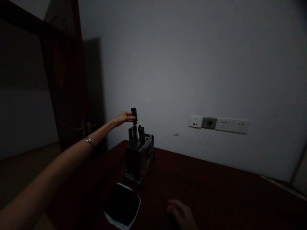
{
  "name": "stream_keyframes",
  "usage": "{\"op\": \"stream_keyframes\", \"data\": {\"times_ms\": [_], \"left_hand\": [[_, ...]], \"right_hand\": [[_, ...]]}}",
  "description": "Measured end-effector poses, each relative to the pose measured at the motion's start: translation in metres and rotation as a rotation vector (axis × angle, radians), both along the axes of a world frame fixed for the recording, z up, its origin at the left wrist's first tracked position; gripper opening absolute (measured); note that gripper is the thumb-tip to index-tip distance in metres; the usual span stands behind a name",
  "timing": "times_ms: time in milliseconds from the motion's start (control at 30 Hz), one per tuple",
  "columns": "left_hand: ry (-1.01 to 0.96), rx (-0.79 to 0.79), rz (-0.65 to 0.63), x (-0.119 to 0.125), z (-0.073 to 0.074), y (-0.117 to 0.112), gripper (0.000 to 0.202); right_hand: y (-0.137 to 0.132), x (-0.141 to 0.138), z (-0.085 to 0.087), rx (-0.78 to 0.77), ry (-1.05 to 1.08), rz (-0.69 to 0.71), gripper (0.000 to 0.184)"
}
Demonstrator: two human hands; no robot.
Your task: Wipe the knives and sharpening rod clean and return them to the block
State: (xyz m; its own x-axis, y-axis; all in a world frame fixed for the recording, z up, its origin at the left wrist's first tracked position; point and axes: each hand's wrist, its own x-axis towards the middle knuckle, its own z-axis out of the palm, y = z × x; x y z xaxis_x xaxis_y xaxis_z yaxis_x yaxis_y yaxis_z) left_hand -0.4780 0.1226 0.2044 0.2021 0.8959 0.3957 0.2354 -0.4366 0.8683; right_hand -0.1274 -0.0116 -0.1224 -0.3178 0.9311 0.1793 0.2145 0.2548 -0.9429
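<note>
My left hand (124,118) reaches far forward, its fingers closed round the black handle of a cleaver (132,135). The cleaver stands upright, its broad blade partly above the slot of a dark knife block (134,163) and its lower edge hidden in it. Beside it in the block is a second black-handled knife (141,134). My right hand (181,213) rests low over the table at the bottom of the view, fingers loosely bent and thumb apart, nothing visible in it.
A flat black piece with a pale border (136,210) lies on the dark red table (192,182) in front of the block. Behind stands a grey wall with a row of sockets (224,125). At the left is a dark door (69,80) with a handle. The light is dim.
</note>
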Motion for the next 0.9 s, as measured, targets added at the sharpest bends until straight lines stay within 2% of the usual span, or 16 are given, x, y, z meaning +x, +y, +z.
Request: {"op": "stream_keyframes", "data": {"times_ms": [500, 900], "left_hand": [[0.049, 0.057, 0.034, 0.003, 0.04, 0.0, 0.035], [0.096, 0.121, 0.016, -0.013, 0.07, 0.007, 0.032]], "right_hand": [[0.005, 0.0, -0.006, 0.031, 0.048, 0.023, 0.041], [0.011, 0.002, -0.013, 0.014, 0.036, 0.055, 0.043]]}}
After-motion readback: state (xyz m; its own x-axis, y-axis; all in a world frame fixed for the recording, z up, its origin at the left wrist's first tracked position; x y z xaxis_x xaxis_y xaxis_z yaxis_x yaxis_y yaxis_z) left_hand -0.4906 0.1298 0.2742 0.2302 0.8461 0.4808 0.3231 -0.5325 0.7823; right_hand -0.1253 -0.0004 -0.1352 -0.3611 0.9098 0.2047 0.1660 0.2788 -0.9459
